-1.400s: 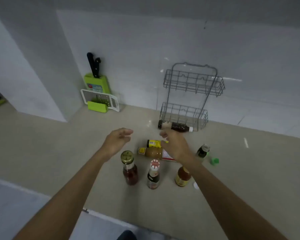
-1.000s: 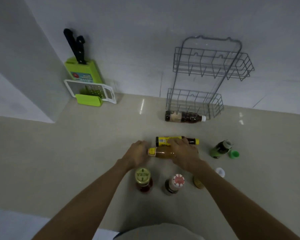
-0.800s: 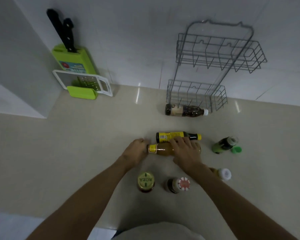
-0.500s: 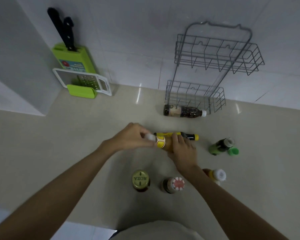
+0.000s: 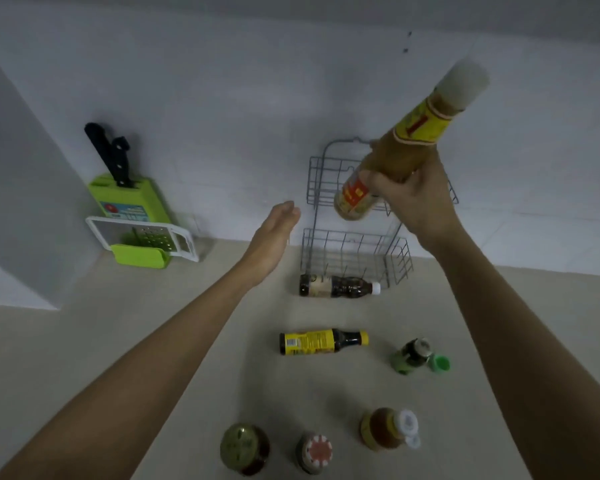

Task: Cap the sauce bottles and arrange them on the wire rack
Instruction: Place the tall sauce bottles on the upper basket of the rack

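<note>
Up in front of the wire rack (image 5: 354, 237), the right hand (image 5: 416, 199) grasps an orange-brown sauce bottle (image 5: 395, 157) around its middle, lifted clear of the counter (image 5: 84, 341) and tilted so its white cap points up and to the right. Its base hangs before the rack's upper basket. The left hand (image 5: 274, 233) is raised left of the rack, fingers loose and spread, grasping nothing.

Against the far wall the two-tier rack stands with both baskets bare. Just in front of its lower basket a dark bottle with a white cap (image 5: 336, 286) lies on its side. Nearer, a yellow-labelled dark bottle (image 5: 321, 341) also lies flat, cap to the right. To its right stands a small green bottle (image 5: 411, 355), with a loose green cap (image 5: 439, 363) just beside it.

Along the near edge stand three more: a jar-like bottle with a gold lid (image 5: 245, 448), one with a red-and-white cap (image 5: 314, 452), and an amber bottle with a white cap (image 5: 388, 429).

At far left, a green knife block (image 5: 125, 195) holds black-handled knives, a white grater (image 5: 142, 237) leaning before it.
</note>
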